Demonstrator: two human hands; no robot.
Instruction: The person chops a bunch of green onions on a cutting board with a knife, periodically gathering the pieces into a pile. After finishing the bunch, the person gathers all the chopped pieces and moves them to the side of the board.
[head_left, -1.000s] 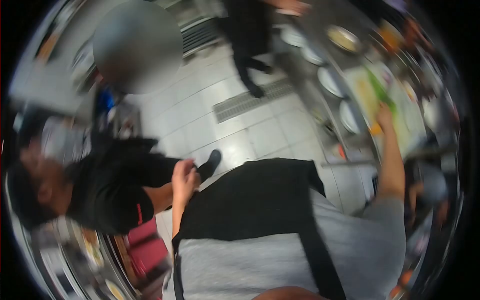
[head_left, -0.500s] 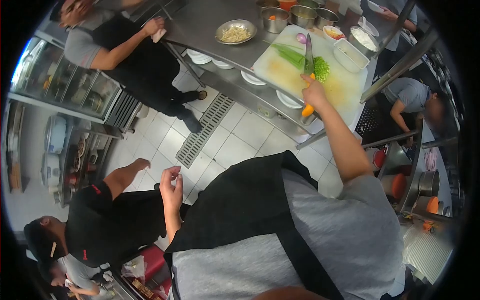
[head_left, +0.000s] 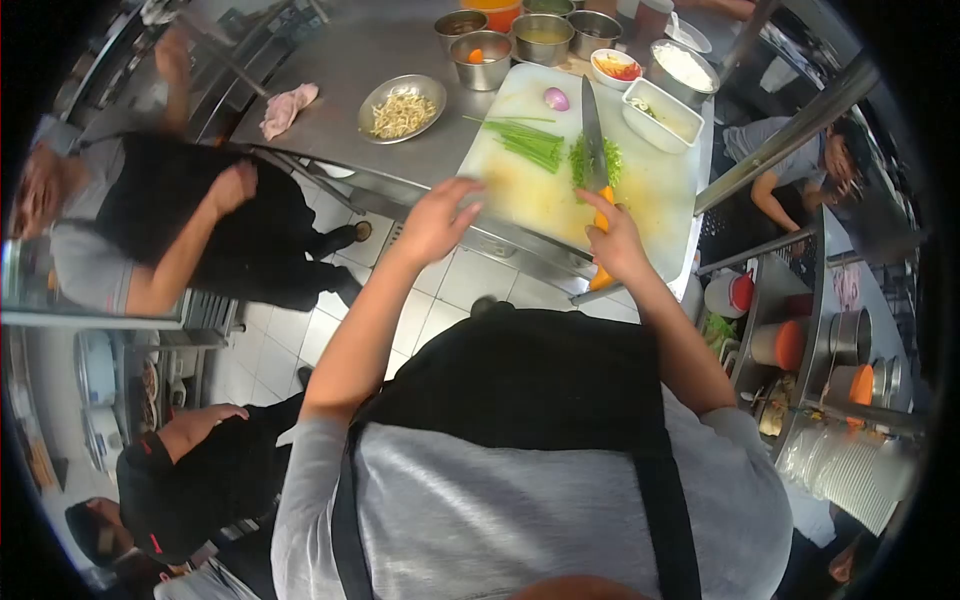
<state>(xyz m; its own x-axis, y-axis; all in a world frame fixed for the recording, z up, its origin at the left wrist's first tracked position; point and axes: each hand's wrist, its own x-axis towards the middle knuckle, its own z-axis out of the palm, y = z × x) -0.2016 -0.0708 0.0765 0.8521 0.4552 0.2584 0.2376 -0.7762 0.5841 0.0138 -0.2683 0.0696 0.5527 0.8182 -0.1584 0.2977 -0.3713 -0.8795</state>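
Observation:
My right hand is closed on the yellow handle of a large knife, with the index finger stretched along it. The blade lies over chopped leafy greens on a white cutting board. Fingers apart and empty, my left hand is above the table's front edge, beside the board's left side. Cut green stalks lie on the board, left of the greens. A peeled purple onion sits near its far edge. At the board's right is a white rectangular tub.
A metal bowl of sprouts stands left of the board. Several metal pots line the back, near a dish of red and yellow strips. A crumpled pinkish cloth lies far left. Co-workers stand left; a metal post rises right.
My left hand has come up from low beside my body to the board's left edge. My right hand still holds the knife. A co-worker's crumpled cloth now lies on the table.

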